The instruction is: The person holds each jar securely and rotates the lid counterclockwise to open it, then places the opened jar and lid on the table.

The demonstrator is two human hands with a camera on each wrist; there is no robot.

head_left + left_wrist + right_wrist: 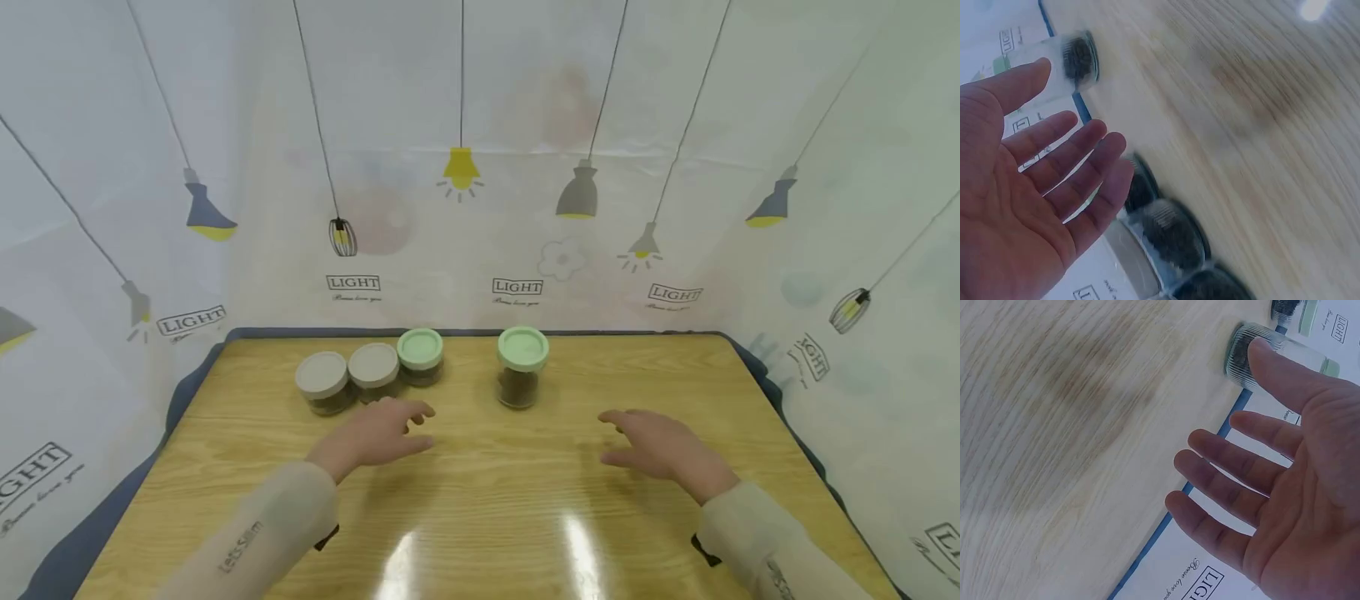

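My left hand (382, 433) hovers over the table with fingers loosely spread, holding nothing. Just behind it stand two short jars with grey lids, the left jar (324, 383) and the middle jar (374, 372), beside a short green-lidded jar (422, 357). A taller green-lidded jar (519, 367) stands apart, between the two hands and farther back. Dark contents show through its ribbed glass in the right wrist view. My right hand (660, 443) is in the air to the right of the tall jar, palm inward, touching nothing.
The wooden table (495, 517) carries all the jars near its back edge. A white curtain (450, 242) printed with hanging lamps surrounds the back and sides. Dark blue trim (630, 333) runs along the table's back edge.
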